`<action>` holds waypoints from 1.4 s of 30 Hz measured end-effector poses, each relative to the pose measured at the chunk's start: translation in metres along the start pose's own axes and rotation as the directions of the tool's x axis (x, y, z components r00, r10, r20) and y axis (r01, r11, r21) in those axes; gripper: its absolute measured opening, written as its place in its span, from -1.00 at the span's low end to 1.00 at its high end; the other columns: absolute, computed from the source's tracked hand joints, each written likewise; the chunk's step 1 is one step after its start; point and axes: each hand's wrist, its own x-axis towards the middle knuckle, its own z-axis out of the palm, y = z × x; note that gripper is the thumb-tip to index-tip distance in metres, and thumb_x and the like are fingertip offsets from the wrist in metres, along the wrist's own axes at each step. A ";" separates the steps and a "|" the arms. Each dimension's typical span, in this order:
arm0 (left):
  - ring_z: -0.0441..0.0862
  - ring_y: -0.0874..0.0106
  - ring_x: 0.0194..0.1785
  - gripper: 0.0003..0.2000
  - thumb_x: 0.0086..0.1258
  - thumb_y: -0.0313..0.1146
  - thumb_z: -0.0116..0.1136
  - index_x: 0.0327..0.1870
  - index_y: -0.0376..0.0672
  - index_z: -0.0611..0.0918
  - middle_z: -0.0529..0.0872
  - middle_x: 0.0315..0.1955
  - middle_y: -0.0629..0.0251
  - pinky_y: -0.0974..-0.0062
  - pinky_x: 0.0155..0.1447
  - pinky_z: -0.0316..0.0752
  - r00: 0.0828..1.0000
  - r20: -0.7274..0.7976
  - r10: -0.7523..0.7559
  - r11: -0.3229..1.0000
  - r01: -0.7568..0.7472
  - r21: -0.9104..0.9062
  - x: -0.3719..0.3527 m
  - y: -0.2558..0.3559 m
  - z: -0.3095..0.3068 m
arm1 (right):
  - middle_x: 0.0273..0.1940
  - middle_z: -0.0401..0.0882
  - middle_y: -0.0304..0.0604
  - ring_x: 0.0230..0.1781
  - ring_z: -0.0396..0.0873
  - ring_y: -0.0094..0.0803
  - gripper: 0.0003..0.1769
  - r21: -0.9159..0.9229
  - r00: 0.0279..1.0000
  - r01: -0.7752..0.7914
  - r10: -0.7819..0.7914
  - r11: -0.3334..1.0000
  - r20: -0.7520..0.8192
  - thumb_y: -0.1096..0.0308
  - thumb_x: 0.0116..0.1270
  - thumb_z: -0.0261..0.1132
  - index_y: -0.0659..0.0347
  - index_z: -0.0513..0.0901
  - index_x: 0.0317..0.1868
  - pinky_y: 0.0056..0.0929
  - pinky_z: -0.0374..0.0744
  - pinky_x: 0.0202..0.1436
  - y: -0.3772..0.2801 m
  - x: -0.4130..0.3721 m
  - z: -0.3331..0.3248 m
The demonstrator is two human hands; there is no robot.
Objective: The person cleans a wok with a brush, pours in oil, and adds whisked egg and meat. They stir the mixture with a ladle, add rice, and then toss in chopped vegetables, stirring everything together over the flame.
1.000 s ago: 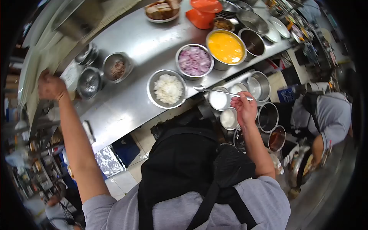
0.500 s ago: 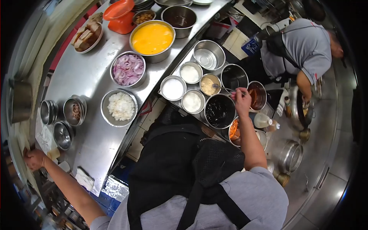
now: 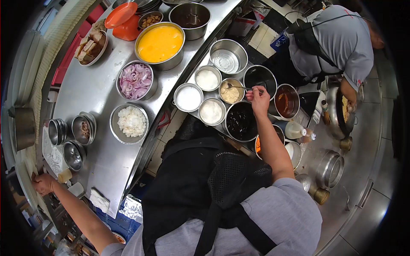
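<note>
My right hand (image 3: 259,99) is closed around the handle of a spoon (image 3: 241,88). The spoon's head rests in a small metal pot of pale yellow paste (image 3: 231,94), which looks like minced garlic. Around it stand pots of white powder or grains (image 3: 188,97), a pot of dark contents (image 3: 241,121) and a reddish-brown sauce (image 3: 286,101). Far to the left, my left hand (image 3: 44,184) is curled at the edge of a pale stack or shelf (image 3: 26,181); what its fingers grip, if anything, is hidden.
On the steel counter (image 3: 96,111) stand bowls of rice (image 3: 132,122), sliced onion (image 3: 136,81), beaten egg (image 3: 160,42) and meat pieces (image 3: 90,48), beside small metal bowls (image 3: 73,155). A co-worker (image 3: 341,42) works at a pan (image 3: 341,113) on the right. Bottles (image 3: 294,129) stand by my right forearm.
My right hand has shifted slightly left toward the paste pot, and the spoon's head has moved to the pot's far left side. My left hand stays by the shelf edge. The whole view has shifted a little.
</note>
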 end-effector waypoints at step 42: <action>0.60 0.18 -0.20 -0.76 0.18 -0.23 -0.07 -0.31 0.09 0.70 0.73 -0.32 0.36 0.14 0.03 0.32 0.987 -0.159 0.027 0.996 -0.040 -0.079 -0.014 0.051 -0.036 | -0.16 0.68 -0.04 -0.13 0.65 -0.25 -0.75 -0.309 0.670 0.483 -0.119 0.819 0.732 0.36 0.40 0.15 0.34 0.64 -0.05 -0.37 0.55 -0.02 -0.069 -0.076 0.086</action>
